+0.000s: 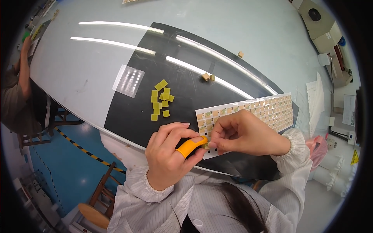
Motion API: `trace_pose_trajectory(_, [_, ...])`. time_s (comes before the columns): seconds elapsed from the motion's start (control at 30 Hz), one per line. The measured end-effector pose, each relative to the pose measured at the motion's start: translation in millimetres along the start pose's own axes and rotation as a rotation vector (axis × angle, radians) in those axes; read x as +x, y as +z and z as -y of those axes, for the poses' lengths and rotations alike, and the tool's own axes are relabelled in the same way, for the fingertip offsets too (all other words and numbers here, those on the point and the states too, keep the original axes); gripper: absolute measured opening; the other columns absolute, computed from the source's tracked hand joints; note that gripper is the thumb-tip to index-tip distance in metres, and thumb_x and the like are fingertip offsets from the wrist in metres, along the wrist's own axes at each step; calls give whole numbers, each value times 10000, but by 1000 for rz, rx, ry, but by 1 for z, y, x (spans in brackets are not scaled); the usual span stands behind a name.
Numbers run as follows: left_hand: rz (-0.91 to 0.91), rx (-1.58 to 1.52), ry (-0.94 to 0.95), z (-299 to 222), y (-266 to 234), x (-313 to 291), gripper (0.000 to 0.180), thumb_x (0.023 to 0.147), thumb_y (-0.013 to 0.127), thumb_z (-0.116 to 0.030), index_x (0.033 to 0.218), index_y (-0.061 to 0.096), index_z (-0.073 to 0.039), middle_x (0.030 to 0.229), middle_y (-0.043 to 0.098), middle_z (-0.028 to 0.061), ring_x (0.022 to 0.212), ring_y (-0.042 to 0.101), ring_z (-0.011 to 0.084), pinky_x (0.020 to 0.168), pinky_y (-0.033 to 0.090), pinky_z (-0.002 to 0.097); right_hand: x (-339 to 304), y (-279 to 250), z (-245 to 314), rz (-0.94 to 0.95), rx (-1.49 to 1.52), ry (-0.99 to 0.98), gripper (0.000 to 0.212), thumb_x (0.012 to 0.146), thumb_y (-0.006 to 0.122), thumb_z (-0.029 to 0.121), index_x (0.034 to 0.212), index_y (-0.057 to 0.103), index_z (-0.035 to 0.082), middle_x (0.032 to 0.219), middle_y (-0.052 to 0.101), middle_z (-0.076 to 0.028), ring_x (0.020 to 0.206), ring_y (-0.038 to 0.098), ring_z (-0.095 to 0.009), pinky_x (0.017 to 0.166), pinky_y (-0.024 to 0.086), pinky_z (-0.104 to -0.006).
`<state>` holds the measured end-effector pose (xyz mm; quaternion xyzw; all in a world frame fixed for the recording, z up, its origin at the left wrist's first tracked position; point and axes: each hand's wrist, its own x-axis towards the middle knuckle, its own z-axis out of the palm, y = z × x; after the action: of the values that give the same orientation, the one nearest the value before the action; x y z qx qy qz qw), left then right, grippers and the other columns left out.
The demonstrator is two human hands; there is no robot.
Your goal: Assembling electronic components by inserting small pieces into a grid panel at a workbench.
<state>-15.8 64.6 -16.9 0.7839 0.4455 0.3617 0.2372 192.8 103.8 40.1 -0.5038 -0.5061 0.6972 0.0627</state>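
Observation:
My left hand [167, 153] is closed in a pinch, with an orange finger sleeve [189, 147] on one finger. Its fingertips meet those of my right hand [248, 134], which is also pinched, at the left end of a white sheet [287, 99] carrying rows of small tan square pieces. Between the fingertips, a bit of something yellowish shows, too small and covered to name. My right hand hides part of the sheet's rows. Left of the sheet, several yellow-green square pieces [154, 99] lie loosely grouped on the black mat [132, 112].
A clear square film [128, 80] lies at the mat's left edge. Small tan blocks [206, 77] sit farther back. Beige equipment [320, 27] stands at the far right, beside white paper [315, 99]. At the left edge is another person [17, 89]; a wooden stool [93, 215] stands below.

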Motion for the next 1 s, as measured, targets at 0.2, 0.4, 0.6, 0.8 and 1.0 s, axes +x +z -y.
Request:
trace_pose_trajectory(0.2, [9,-4,-18,-2,0,0,284,551,864,-103,793,718,-78,889,670,18,956,626,255,761,503,367,0,1,0,-12,6,18,142,869,709,69,871,638,-54,778,654,-37,725,641,-83,697,533,-220])
trace_pose_trajectory(0.4, [8,-5,-15,-1,0,0,292,550,864,-105,799,716,-75,889,669,19,955,627,260,762,503,368,0,2,0,-26,-38,20,127,863,707,51,893,643,-55,788,659,-41,734,645,-86,699,535,-217])
trace_pose_trajectory(0.6, [1,0,0,0,0,0,245,615,847,-142,818,718,-96,915,649,-19,974,631,200,701,456,333,0,3,1,-32,-42,12,115,864,696,37,901,643,-58,797,665,-47,739,654,-89,707,541,-218])
trace_pose_trajectory(0.8, [22,-8,-27,-2,-1,0,280,554,859,-97,795,718,-74,899,670,17,964,626,258,770,503,369,-1,5,0,-61,-61,10,132,865,702,54,897,633,-55,783,659,-41,717,653,-88,678,536,-211])
trace_pose_trajectory(1.0, [19,-2,-15,-2,-1,0,285,553,861,-97,797,717,-69,901,670,18,965,625,258,775,506,368,-4,9,-1,-154,-229,-117,151,839,731,53,884,606,-19,766,642,-27,690,618,-72,623,512,-207])
